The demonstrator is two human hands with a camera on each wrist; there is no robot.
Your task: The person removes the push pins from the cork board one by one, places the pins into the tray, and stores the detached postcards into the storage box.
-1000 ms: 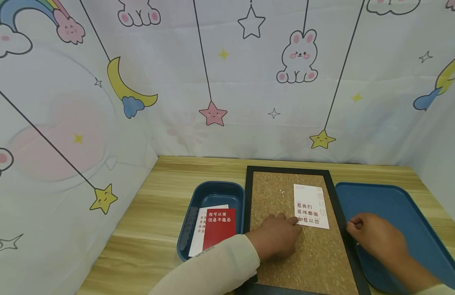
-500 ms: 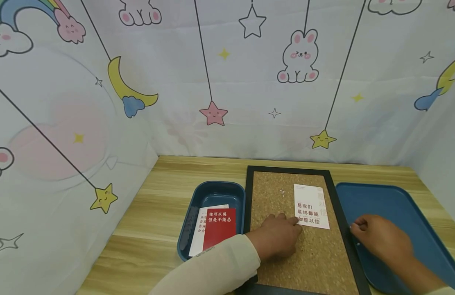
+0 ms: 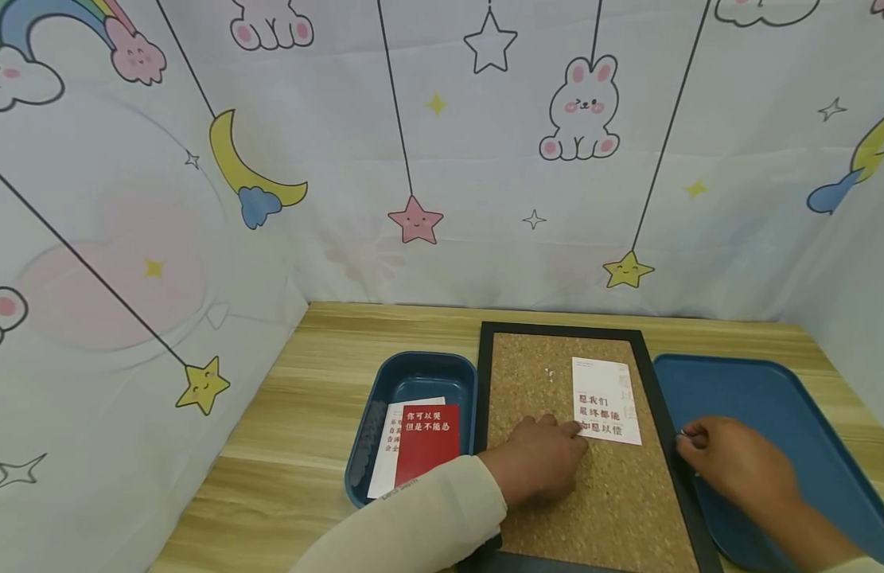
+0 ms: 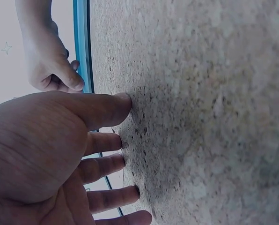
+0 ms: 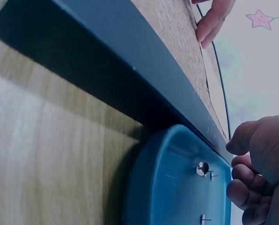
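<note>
A white card with red lettering (image 3: 605, 400) lies at the upper right of the black-framed cork board (image 3: 628, 501). My left hand (image 3: 542, 458) rests on the cork, fingers spread and fairly straight; its fingertips touch the card's lower left edge. In the left wrist view, the thumb and fingertips of that left hand (image 4: 50, 145) meet the cork. Over the left edge of the blue tray (image 3: 771, 390), my right hand (image 3: 738, 469) has curled fingers and pinches what looks like a tiny thumbtack, mostly hidden. Metal thumbtacks (image 5: 202, 168) lie in the tray beneath it.
Left of the board stands a deeper blue tray (image 3: 423, 362). It holds a red card (image 3: 427, 442) partly over a white card (image 3: 386, 469). Tiny pale specks show on the cork's upper part. A printed cloth (image 3: 484, 263) hangs behind the wooden table (image 3: 270, 446).
My right hand has shifted slightly right, then a little back left, staying over the tray's edge with fingers curled. The left hand and the card on the cork stay put.
</note>
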